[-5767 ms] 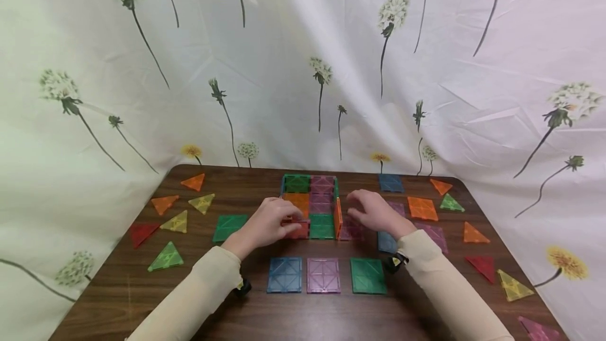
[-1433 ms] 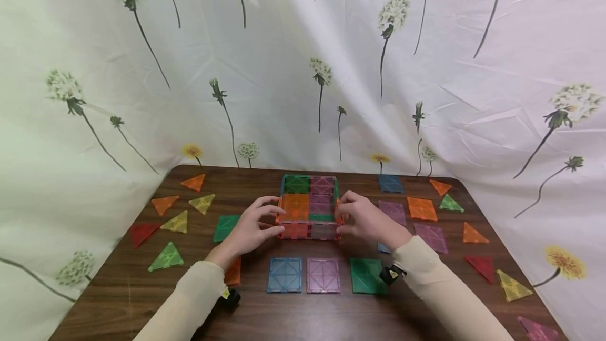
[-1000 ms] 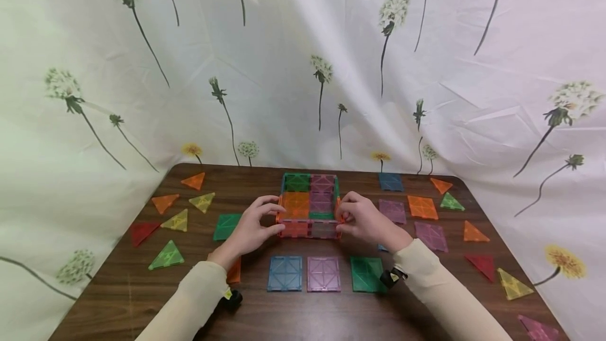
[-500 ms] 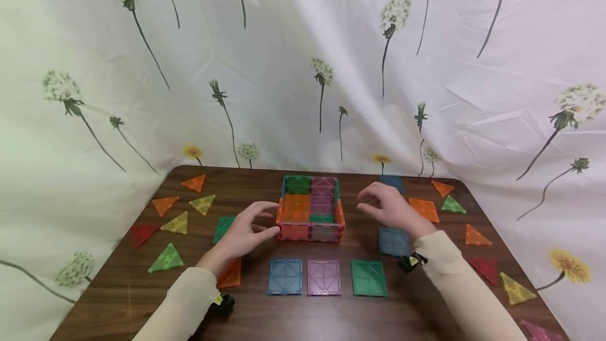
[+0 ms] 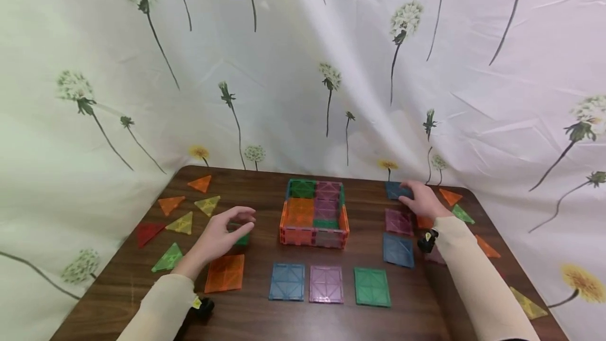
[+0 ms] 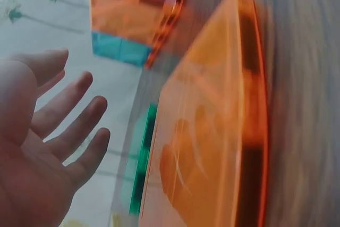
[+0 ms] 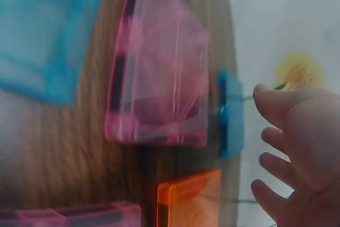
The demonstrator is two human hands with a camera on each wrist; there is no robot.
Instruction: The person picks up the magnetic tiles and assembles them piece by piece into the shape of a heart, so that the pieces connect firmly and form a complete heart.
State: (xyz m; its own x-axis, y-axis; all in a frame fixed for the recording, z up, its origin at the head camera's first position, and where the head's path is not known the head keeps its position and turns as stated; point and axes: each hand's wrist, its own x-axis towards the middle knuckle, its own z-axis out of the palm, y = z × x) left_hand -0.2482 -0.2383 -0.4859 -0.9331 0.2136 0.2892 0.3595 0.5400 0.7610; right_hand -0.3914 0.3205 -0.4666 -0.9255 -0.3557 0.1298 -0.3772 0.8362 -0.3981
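A low open box of see-through magnetic tiles (image 5: 314, 236) stands mid-table, with orange, red, purple, green and blue squares in its walls and floor. My left hand (image 5: 219, 236), fingers loosely bent and holding nothing, hovers over a green square tile (image 5: 242, 237), partly hidden beneath it. Just in front lies an orange square tile (image 5: 224, 273), large in the left wrist view. At the back right my right hand (image 5: 423, 200) reaches over a blue square tile (image 5: 394, 190); the right wrist view shows its fingers (image 7: 273, 164) apart from that tile, holding nothing.
Blue (image 5: 287, 281), purple (image 5: 326, 284) and green (image 5: 372, 286) squares lie along the front. Another purple square (image 5: 399, 222) and a blue square (image 5: 398, 250) lie right of the box. Several triangle tiles (image 5: 181, 223) line both side edges. A flowered cloth (image 5: 293, 93) hangs behind.
A front wall of red and purple tiles now closes the box. Both hands have let go of it; the left drew back left, the right moved to the back right.
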